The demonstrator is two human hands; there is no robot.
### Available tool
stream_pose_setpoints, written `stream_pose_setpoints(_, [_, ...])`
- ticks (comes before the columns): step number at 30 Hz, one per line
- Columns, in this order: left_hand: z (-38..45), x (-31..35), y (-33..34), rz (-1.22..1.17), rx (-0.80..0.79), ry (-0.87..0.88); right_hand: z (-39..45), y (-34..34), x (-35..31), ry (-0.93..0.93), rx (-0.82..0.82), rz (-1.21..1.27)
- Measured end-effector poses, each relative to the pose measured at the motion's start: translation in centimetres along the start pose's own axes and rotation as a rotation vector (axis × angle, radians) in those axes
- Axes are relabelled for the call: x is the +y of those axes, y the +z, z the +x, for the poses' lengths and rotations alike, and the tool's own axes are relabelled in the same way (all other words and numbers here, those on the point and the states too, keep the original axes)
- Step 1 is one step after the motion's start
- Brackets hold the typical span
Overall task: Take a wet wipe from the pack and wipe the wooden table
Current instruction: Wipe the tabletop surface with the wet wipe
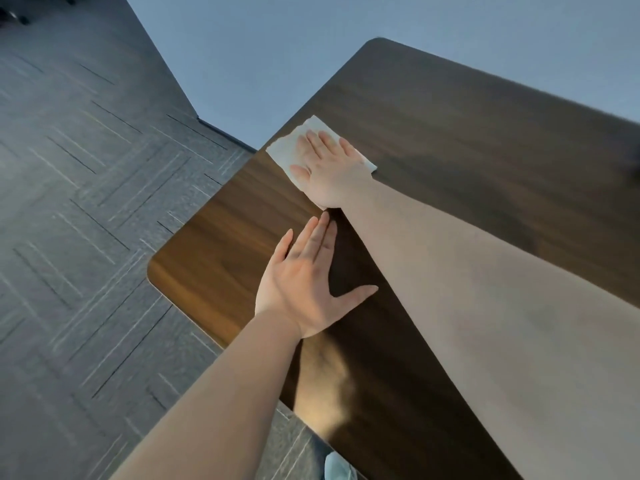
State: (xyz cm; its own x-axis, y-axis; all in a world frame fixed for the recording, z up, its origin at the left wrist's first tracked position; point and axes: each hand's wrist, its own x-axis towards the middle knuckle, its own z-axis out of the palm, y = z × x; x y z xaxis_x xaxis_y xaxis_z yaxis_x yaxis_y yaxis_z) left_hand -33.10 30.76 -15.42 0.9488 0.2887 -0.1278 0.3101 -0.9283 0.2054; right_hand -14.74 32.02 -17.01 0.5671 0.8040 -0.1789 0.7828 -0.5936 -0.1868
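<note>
A dark wooden table (450, 140) fills the middle and right of the head view. A white wet wipe (287, 147) lies flat on it close to the table's left edge. My right hand (329, 168) presses flat on the wipe, fingers stretched out and covering most of it. My left hand (304, 285) rests palm down on the bare wood nearer to me, fingers spread, holding nothing. The pack of wipes is not in view.
Grey carpet tiles (86, 202) cover the floor left of the table. A plain wall (277, 46) rises behind the table's far corner. A dark blurred object (635, 164) touches the right frame edge. Light fabric (337, 467) shows at the bottom.
</note>
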Motion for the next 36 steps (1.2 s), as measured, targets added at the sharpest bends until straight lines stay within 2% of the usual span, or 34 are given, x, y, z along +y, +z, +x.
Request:
stream_pose_setpoints(6, [-0.7,-0.1,-0.2,-0.157,0.088,-0.096,-4.1,0.3,0.5,0.018,-0.047,0.070])
stream_pose_setpoints(9, [-1.0,0.3,-0.5,-0.112,0.104,-0.147,-7.3,0.7,0.6,0.022,-0.035,0.108])
stream_pose_setpoints(12, [-1.2,0.5,-0.5,-0.044,0.044,-0.155,-10.7,0.8,0.9,0.028,-0.039,0.118])
stream_pose_setpoints(16, [-1.7,1.1,-0.5,0.056,-0.063,-0.019,-16.7,1.2,2.9,0.088,-0.048,0.127])
stream_pose_setpoints(22, [-3.5,6.1,0.3,0.139,-0.154,0.203,-27.4,2.4,6.6,0.345,-0.019,0.166])
stream_pose_setpoints(31, [-5.9,19.5,3.6,0.162,-0.228,0.515,-45.4,4.4,13.5,0.751,0.093,0.143])
stream_pose_setpoints(36, [-6.7,26.9,5.2,0.171,-0.273,0.714,-56.0,4.8,17.9,0.988,0.079,0.143])
